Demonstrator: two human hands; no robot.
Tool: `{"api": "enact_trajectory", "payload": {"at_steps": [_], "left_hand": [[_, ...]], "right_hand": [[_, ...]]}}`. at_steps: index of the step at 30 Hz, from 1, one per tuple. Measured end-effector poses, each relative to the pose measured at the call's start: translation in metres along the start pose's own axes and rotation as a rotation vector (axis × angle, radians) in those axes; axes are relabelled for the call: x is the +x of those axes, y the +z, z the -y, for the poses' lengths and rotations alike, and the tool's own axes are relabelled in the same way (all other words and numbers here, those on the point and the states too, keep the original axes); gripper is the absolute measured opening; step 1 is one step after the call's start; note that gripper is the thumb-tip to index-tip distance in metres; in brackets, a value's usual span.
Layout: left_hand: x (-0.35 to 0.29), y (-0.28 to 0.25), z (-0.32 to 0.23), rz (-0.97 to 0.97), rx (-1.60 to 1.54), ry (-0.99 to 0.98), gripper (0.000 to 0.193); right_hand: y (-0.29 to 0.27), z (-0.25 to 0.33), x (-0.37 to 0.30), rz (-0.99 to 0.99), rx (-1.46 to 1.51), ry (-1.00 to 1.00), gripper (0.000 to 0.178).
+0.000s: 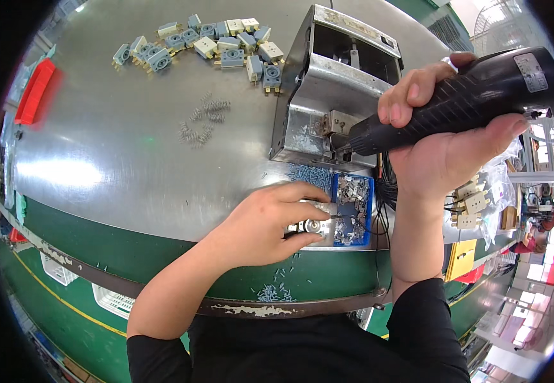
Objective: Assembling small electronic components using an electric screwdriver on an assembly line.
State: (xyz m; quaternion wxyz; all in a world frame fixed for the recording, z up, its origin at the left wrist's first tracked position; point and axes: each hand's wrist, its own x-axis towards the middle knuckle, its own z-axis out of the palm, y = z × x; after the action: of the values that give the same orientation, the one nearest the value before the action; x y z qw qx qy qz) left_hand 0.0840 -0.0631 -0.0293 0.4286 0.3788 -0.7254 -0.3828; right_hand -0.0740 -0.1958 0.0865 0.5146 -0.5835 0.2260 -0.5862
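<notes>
My right hand (446,127) is wrapped round a black electric screwdriver (462,96), held tilted with its nose down to the left. The screwdriver's tip points into the front of a metal box-shaped machine (325,96), close to a small metal block (341,124). Below it, at the bench's near edge, my left hand (267,220) curls its thumb and fingers round a small part with a round metal centre (313,226). My fingers partly hide this part. Right beside it stands a blue tray (372,207) of small metal pieces.
Blue-grey screws (309,173) lie by the machine, and more screws (272,293) on the green near strip. Several springs (203,118) and grey-and-cream plug-like units (231,59) are on the metal bench (130,127). A red bin (34,92) is far left; a black cable (387,185) hangs right.
</notes>
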Motion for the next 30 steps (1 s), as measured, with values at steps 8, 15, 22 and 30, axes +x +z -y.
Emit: {"api": "enact_trajectory", "payload": {"at_steps": [8, 15, 22, 30], "left_hand": [[-0.007, 0.001, 0.002, -0.036, -0.01, -0.041, 0.035], [-0.007, 0.003, 0.009, -0.053, -0.014, -0.013, 0.029], [-0.01, 0.003, 0.009, -0.052, -0.009, -0.014, 0.024], [-0.011, 0.007, 0.013, -0.069, 0.015, 0.022, 0.025]], "right_hand": [[0.008, -0.001, -0.009, 0.102, -0.049, -0.012, 0.109], [0.001, 0.019, -0.04, 0.371, 0.2, 0.113, 0.115], [0.009, 0.019, -0.067, 0.437, 0.039, 0.066, 0.117], [0.026, 0.001, -0.085, 0.313, 0.204, 0.007, 0.116]]}}
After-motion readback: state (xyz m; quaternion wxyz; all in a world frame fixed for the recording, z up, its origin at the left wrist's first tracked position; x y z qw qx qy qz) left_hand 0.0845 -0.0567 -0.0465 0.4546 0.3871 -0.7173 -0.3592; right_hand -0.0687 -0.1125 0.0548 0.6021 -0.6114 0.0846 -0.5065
